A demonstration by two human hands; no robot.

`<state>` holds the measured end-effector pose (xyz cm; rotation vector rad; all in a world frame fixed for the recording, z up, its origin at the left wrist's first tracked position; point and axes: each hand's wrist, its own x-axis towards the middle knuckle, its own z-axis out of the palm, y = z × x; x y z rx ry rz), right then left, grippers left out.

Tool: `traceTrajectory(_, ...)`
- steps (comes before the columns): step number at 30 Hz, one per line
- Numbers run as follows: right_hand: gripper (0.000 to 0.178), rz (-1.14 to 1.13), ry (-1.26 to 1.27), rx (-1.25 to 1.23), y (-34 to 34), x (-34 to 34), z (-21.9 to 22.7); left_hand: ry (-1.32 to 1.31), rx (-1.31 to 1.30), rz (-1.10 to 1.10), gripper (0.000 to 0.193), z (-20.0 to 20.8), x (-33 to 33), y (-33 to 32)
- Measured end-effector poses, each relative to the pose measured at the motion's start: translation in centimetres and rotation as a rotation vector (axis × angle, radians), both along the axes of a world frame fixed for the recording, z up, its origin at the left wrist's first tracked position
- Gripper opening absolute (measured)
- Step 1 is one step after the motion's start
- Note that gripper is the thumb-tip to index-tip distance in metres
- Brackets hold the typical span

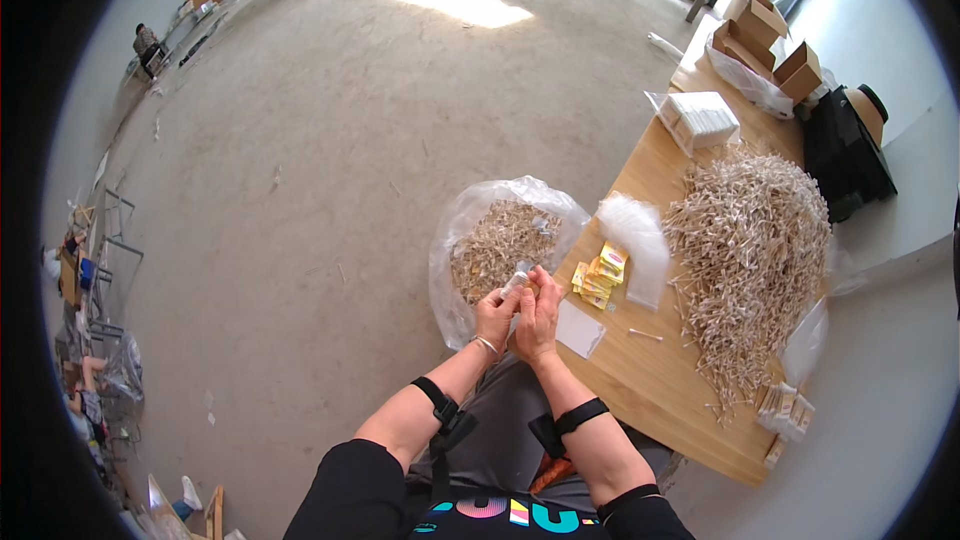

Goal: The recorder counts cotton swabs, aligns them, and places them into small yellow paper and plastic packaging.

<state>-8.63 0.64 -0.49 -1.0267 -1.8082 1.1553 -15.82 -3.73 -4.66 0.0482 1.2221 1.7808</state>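
Observation:
My left hand [494, 316] and my right hand [538, 312] meet in front of me, fingers closed around a small clear plastic packet [516, 281]. Whitish contents show through it, too small to make out fully. Below and beyond the hands, a large clear plastic bag [446, 250] stands open, filled with loose cotton swabs [500, 240]. To the right of my right hand, a stack of yellow cards [598, 278] lies on the wooden table [640, 380], beside a pile of clear plastic sleeves [638, 245]. A white card [580, 328] rests at the table's near edge.
A big heap of cotton swabs [750, 250] covers the table's right part. Filled packets [785, 410] lie at its near right corner. Farther back are a white wrapped bundle [700, 120], cardboard boxes [755, 45] and a black case [845, 155]. A person [147, 45] sits far left.

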Motion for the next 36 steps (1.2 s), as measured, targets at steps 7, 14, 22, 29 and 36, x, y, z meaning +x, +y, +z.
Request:
traceTrajectory(7,0.043,-0.072,-0.134,0.154,-0.3,-0.9,0.0,0.086,-0.074,-0.014,0.021,-0.7,1.1,-0.4)
traceTrajectory(14,0.034,-0.161,-0.145,0.101,0.0,-1.2,0.0,0.292,0.008,-0.275,0.022,1.8,-2.0,-0.7)
traceTrajectory(22,0.034,-0.171,-0.109,0.082,-0.1,-1.1,0.3,0.301,-0.126,-0.289,0.019,4.3,-3.2,2.5)
traceTrajectory(29,0.037,-0.193,-0.14,0.188,-0.2,-1.2,-0.1,0.32,-0.13,-0.336,0.021,2.4,-2.5,4.0)
traceTrajectory(36,0.042,-0.233,-0.106,0.129,-0.3,-1.7,-0.3,0.737,-0.255,-0.514,0.027,1.7,-3.7,4.4)
